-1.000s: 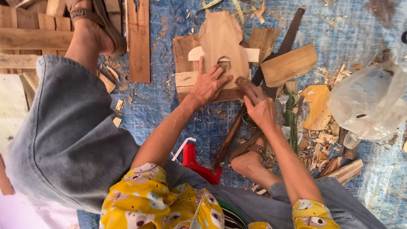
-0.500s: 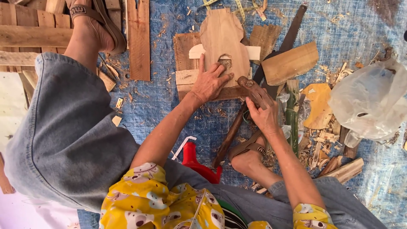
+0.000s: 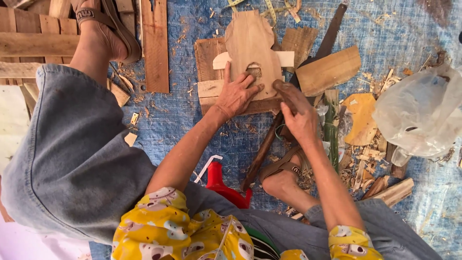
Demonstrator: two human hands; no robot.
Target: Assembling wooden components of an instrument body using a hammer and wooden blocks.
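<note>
A pale, rounded wooden workpiece (image 3: 250, 41) with a small carved hollow (image 3: 254, 71) lies on short boards (image 3: 208, 58) on a blue tarp. My left hand (image 3: 237, 95) rests flat on its lower part, fingers spread and pointing at the hollow. Just right of it, my right hand (image 3: 299, 118) is closed around a dark brown wooden tool handle (image 3: 281, 90). The handle's upper end touches the workpiece's lower right edge, and its working end is hidden.
Planks (image 3: 155, 45) and a sandalled foot (image 3: 103, 33) are at upper left. A saw (image 3: 332, 30), a wood slab (image 3: 328, 70), a plastic bag (image 3: 421, 113), wood chips, a long stick (image 3: 260, 154) and a red object (image 3: 224, 185) surround my other foot (image 3: 281, 175).
My right hand has shifted slightly right and up with the tool handle. My left hand stays pressed on the workpiece.
</note>
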